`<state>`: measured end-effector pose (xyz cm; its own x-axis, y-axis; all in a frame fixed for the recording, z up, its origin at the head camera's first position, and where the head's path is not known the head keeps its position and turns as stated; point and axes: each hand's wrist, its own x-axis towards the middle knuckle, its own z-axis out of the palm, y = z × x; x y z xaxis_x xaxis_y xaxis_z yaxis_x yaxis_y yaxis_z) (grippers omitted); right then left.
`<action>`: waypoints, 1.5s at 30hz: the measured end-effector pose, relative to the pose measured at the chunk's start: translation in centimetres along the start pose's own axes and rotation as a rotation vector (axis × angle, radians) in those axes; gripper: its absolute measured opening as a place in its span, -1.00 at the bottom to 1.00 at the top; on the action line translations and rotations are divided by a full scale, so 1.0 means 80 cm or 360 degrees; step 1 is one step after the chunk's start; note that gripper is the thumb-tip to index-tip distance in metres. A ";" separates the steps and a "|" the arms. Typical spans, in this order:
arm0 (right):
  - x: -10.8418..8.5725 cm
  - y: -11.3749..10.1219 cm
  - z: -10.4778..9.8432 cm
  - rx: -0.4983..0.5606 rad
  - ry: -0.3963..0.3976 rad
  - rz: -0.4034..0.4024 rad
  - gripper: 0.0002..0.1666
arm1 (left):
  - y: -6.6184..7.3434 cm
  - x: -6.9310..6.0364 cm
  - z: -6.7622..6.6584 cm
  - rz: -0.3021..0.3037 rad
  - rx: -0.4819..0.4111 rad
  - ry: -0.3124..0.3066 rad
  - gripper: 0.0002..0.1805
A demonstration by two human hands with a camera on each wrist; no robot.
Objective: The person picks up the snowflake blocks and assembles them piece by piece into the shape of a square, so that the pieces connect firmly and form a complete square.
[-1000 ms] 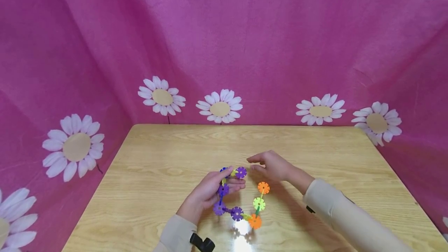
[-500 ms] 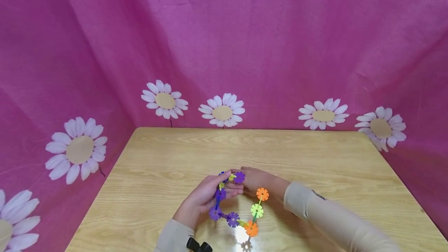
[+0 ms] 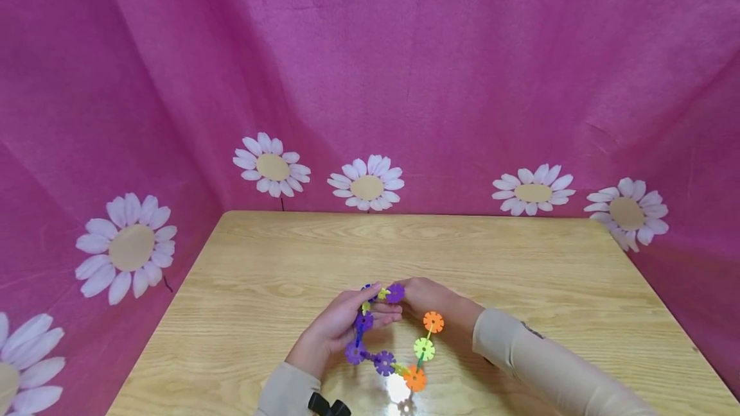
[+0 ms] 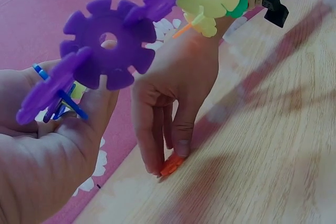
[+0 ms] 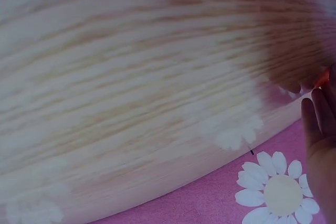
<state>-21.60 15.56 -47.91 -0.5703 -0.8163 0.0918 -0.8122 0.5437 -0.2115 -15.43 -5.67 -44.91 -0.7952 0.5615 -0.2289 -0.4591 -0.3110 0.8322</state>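
Observation:
My left hand [image 3: 335, 321] holds a chain of interlocking plastic snowflake discs [image 3: 384, 363], its thumb over the upper end. Purple, blue, yellow, green and orange discs form an unclosed loop that hangs over the table. Behind the chain, my right hand [image 3: 430, 298] reaches down to the tabletop. Between its thumb and fingertips it pinches a loose orange snowflake disc [image 4: 172, 164], plain in the left wrist view. Only a sliver of that orange disc [image 5: 322, 79] shows at the right wrist view's edge; in the head view it is hidden.
The wooden table [image 3: 277, 262] reaches back to a pink curtain [image 3: 439, 82] printed with white daisies. A similar curtain runs along the left side. Light glares off the tabletop beneath the chain.
My right hand has come left and down behind the chain and now pinches the loose orange disc. The left hand keeps hold of the chain, nearly still. The head view has tilted slightly.

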 end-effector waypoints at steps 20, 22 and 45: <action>-0.016 -0.005 -0.021 0.0519 0.0457 0.0197 -0.86 | -0.001 0.001 0.000 0.0006 0.0005 0.0010 -0.39; -0.021 -0.006 -0.025 0.0648 0.0448 0.0274 -0.87 | 0.000 0.000 0.000 0.0009 0.0018 0.0018 -0.40; -0.066 -0.041 -0.071 0.1479 0.0599 0.0717 -0.71 | -0.004 0.003 -0.001 0.0017 0.0079 0.0099 -0.35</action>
<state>-16.63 19.15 -42.19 -0.9206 -0.3822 0.0799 -0.2011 0.2886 -0.9361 -15.50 -5.54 -45.24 -0.8237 0.5093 -0.2494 -0.4314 -0.2773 0.8585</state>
